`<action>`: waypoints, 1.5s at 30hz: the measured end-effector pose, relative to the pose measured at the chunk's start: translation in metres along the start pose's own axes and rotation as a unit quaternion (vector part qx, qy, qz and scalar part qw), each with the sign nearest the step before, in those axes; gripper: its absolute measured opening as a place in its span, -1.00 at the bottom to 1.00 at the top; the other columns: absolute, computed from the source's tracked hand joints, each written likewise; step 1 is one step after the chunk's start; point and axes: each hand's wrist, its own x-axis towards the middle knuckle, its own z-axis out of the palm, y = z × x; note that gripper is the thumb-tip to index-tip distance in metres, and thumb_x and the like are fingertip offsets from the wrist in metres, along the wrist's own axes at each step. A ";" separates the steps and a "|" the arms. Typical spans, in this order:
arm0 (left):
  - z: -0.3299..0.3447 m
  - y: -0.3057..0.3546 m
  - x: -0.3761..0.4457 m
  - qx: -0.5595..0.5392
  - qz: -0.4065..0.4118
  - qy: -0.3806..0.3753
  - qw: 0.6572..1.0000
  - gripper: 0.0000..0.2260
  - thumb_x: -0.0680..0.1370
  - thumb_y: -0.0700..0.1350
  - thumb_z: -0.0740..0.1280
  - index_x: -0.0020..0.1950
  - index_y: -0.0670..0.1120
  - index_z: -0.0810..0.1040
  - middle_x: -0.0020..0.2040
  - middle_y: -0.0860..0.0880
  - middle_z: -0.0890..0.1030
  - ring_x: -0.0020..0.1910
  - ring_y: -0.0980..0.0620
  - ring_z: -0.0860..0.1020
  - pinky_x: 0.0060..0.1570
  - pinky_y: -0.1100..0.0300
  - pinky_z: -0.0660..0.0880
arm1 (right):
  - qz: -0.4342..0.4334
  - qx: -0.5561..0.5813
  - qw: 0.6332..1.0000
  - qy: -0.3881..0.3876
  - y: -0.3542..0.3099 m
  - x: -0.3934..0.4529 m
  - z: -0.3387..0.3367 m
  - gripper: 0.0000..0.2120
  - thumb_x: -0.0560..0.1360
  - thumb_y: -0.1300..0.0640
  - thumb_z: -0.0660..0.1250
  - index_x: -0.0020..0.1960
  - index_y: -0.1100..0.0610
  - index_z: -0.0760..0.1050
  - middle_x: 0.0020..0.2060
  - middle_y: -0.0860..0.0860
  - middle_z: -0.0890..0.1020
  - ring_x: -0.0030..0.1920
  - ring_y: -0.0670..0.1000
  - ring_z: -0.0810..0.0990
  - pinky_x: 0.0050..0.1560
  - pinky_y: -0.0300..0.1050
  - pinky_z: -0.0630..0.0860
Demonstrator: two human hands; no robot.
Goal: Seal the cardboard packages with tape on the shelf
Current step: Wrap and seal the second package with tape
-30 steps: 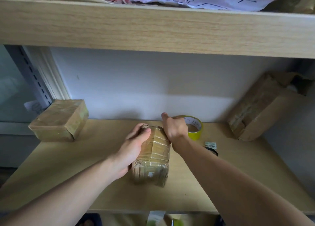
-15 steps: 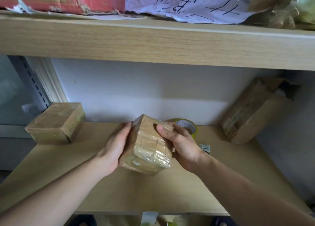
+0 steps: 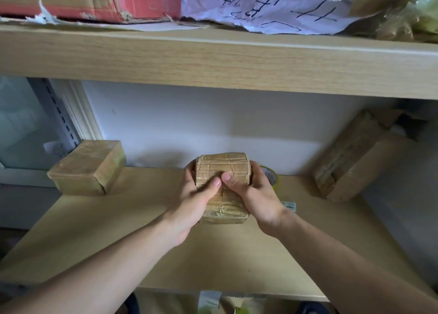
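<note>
Taped cardboard package point(image 3: 222, 188): brown, small, wrapped all over in glossy tape bands, corners rounded. Held above the light wooden shelf point(image 3: 118, 230), at centre, between both hands. Left hand point(image 3: 196, 200) closed on its 9 o'clock side, thumb pressed on top; right hand point(image 3: 256, 195) closed on the 3 o'clock side, thumb beside the left one. Yellow tape roll point(image 3: 272, 178) at 2 o'clock, mostly hidden. Second wrapped package point(image 3: 87, 166) at 10 o'clock. Handwritten paper point(image 3: 260, 5) on the upper board, unreadable.

Single head view, facing forward and slightly down into shelf point(image 3: 166, 242) bay, close, near arm's reach.
</note>
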 end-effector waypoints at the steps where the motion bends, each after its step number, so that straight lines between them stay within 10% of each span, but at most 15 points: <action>1: 0.000 0.001 0.002 -0.003 -0.003 -0.001 1.000 -0.48 0.49 -0.04 0.49 0.40 0.10 0.39 0.23 0.03 0.68 0.22 0.04 0.66 0.32 -0.12 0.52 | 0.000 -0.001 1.000 -0.002 -0.002 0.002 -0.001 -0.57 0.51 0.13 0.52 0.31 0.08 0.45 0.07 0.01 0.74 0.07 -0.01 0.73 0.02 -0.11 0.67; 17: -0.015 0.012 -0.002 0.114 0.017 -0.080 0.990 0.08 0.22 -0.01 0.62 0.60 0.24 0.08 0.34 0.13 0.58 0.29 0.18 0.57 0.36 0.10 0.47 | 0.022 -0.015 0.999 -0.044 0.004 -0.008 -0.010 -0.70 0.70 -0.07 0.20 0.40 -0.05 0.41 0.21 -0.07 0.69 0.25 -0.06 0.65 0.37 0.13 0.52; 29: -0.017 0.017 -0.004 0.092 0.023 -0.060 0.994 0.06 0.16 -0.12 0.57 0.56 0.26 0.13 0.26 0.06 0.63 0.19 0.12 0.63 0.28 0.11 0.53 | 0.005 -0.032 0.998 -0.044 0.009 -0.005 -0.004 -0.67 0.69 -0.13 0.18 0.42 -0.08 0.39 0.23 -0.12 0.67 0.28 -0.10 0.62 0.28 -0.02 0.55; 33: -0.011 0.011 -0.004 0.093 0.037 -0.029 0.995 0.00 0.14 0.00 0.54 0.51 0.28 0.16 0.28 0.04 0.61 0.25 0.08 0.60 0.32 0.07 0.52 | 0.000 -0.045 0.998 -0.033 0.005 -0.004 -0.003 -0.68 0.70 -0.09 0.14 0.40 -0.04 0.40 0.17 -0.13 0.69 0.19 -0.17 0.65 0.07 -0.25 0.60; 36: -0.015 0.009 -0.004 0.065 0.016 -0.050 0.997 -0.02 0.21 -0.08 0.59 0.52 0.25 0.18 0.33 0.03 0.60 0.30 0.06 0.59 0.35 0.00 0.51 | 0.012 -0.024 0.999 -0.033 0.003 -0.005 -0.002 -0.62 0.64 -0.16 0.25 0.41 -0.06 0.40 0.24 -0.07 0.66 0.25 -0.09 0.64 0.28 0.00 0.57; 41: -0.016 0.017 -0.005 -0.064 -0.052 -0.028 0.996 -0.47 0.43 0.17 0.54 0.33 0.15 0.44 0.22 0.00 0.69 0.20 -0.05 0.67 0.25 -0.19 0.56 | 0.046 0.017 0.998 -0.042 0.005 -0.011 0.007 -0.48 0.55 0.05 0.48 0.43 0.02 0.36 0.24 0.04 0.67 0.24 0.08 0.67 0.33 0.20 0.55; 45: 0.003 0.007 -0.005 0.031 -0.004 0.109 0.994 -0.81 0.61 0.18 0.32 0.21 0.24 0.49 0.22 0.11 0.61 0.22 0.08 0.59 0.18 0.10 0.54 | 0.045 -0.017 0.999 0.021 0.007 -0.009 0.019 -0.73 0.61 -0.15 0.33 0.28 -0.14 0.46 0.13 -0.11 0.70 0.15 -0.07 0.67 0.23 0.02 0.58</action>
